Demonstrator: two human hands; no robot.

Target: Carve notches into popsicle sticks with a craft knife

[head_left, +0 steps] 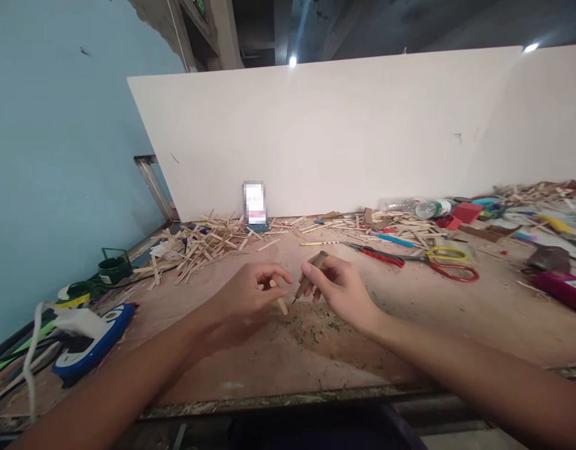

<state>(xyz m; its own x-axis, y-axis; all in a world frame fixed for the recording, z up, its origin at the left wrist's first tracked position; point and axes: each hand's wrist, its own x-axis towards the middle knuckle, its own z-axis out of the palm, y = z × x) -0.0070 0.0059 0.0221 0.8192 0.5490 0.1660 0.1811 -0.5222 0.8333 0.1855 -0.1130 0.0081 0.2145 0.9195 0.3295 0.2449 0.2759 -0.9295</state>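
Observation:
Near the middle of the table (212,369), my left hand (257,289) has its thumb and fingers closed around a short wooden craft stick (281,304), which slants down past the thumb. My right hand (339,287) grips a slim tool with a brown handle (301,291) like a pen. A thin dark tip points down from it, close to the stick; whether it is a blade or a point I cannot make out. Small green scraps (318,331) lie on the tabletop beneath my hands.
Loose wooden sticks (207,244) pile up at the back left, more (404,225) at the back right. Scissors (449,265), red-handled cutters (381,255) and a blue pen (391,240) lie beyond my right hand. A phone (255,203) leans on the white board. A power strip (97,340) sits left.

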